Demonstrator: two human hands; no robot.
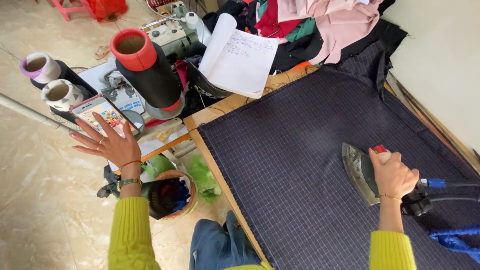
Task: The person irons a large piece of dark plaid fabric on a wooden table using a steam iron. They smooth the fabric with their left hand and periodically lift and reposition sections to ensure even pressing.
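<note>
Fingers [385, 159] of the right hand [395, 175] wrapped tight on the iron [361, 172] handle, iron flat on dark checked fabric [300, 150] on the worktop [220, 107]. Left hand [112, 145] fingers spread wide, holding nothing, just below a phone [100, 112].

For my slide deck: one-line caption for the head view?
Right hand grips a steam iron on dark checked fabric; left hand reaches over a phone.

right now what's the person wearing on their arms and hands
Both arms wear ribbed yellow-green knit sleeves. The left hand has a ring, painted nails, a thin bangle and a dark-and-gold band at the wrist. The right hand has a thin gold bracelet.
</note>
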